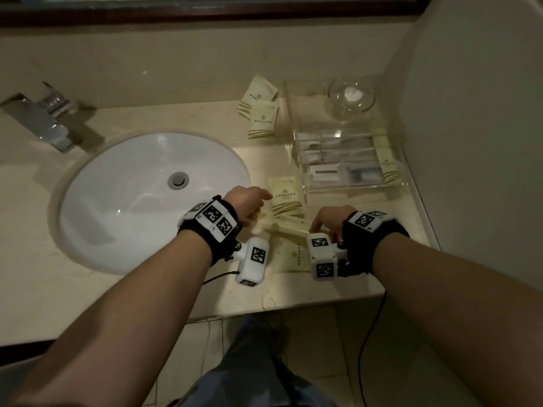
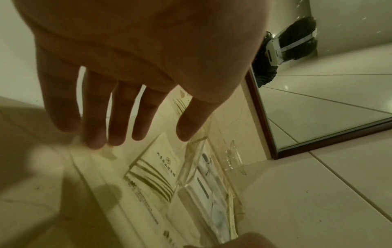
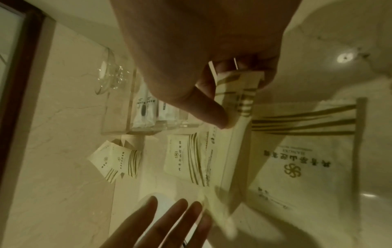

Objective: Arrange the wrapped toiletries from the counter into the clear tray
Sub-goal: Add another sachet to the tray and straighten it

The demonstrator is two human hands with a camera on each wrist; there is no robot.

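Long packet (image 1: 289, 225) between both hands, just before tray's (image 1: 296, 136) front edge.

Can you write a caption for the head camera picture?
Right hand pinches long packets beside the clear tray; left hand steadies them.

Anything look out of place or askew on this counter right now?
Yes. Two wrapped packets lie overlapped and skewed behind the sink, left of the clear tray. Another packet sits crooked at the tray's near corner. Nothing looks spilled or torn.
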